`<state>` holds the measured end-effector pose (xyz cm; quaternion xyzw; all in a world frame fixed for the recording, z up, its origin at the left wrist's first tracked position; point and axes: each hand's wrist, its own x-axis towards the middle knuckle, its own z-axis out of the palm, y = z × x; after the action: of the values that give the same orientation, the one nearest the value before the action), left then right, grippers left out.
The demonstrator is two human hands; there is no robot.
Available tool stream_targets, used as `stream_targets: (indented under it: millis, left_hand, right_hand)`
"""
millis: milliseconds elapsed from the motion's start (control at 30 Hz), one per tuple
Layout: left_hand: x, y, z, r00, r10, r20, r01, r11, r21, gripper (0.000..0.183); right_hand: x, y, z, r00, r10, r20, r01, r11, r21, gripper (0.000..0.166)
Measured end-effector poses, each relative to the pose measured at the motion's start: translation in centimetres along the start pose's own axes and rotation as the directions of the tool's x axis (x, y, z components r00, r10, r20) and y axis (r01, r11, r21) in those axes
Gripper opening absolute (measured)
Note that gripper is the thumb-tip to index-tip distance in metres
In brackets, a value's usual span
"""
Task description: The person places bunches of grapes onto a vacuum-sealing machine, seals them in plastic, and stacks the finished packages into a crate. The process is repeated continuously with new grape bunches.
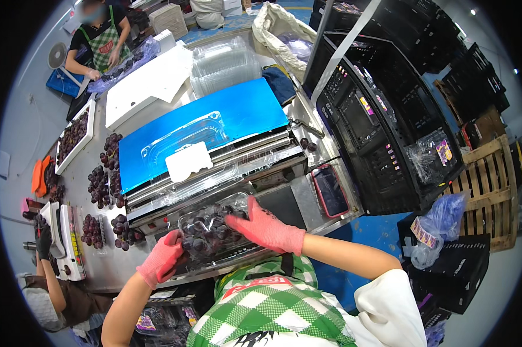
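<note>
A clear plastic tray (243, 198) of dark grapes (206, 232) is at the front of the steel table, below a film wrapping machine. My left hand (162, 259), in a pink-red knit glove, grips its left end. In a matching glove, my right hand (267, 226) holds the right side, the thumb lying over the grapes. Behind the tray, the wrapping machine has metal rollers (261, 149) and a blue top (252, 104). Clear film and a white card (188, 162) lie across its front. My fingers' undersides are hidden.
Left stand grape bunches (98, 186), a weighing scale (68, 243) and a co-worker's gloved hand (44, 243). At right are a phone (330, 191) and black crates (352, 130). Stacked clear trays (224, 69) stand behind; another person (102, 39) handles grapes at far left.
</note>
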<state>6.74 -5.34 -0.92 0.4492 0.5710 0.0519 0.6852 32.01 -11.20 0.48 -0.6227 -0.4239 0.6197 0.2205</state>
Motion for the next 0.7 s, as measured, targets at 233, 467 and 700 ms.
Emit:
stream_targets:
  millis: [233, 467, 700]
  left_hand:
    - [0.3, -2.9, 1.2, 0.955, 0.205, -0.215, -0.188, 0.977, 0.098, 0.025]
    - [-1.5, -5.3, 5.1, 0.775, 0.575, -0.260, -0.509, 0.813, 0.282, 0.072]
    - [-2.5, -5.8, 6.6, 0.602, 0.743, -0.293, -0.472, 0.627, 0.620, 0.101]
  right_hand:
    - [1.2, 4.7, 3.5, 0.837, -0.543, -0.063, 0.103, 0.270, -0.957, 0.081]
    - [1.0, 3.3, 3.4, 0.906, -0.320, -0.276, 0.177, 0.881, -0.438, 0.084]
    - [0.7, 4.7, 5.3, 0.836, -0.430, -0.341, 0.163, 0.788, -0.594, 0.085]
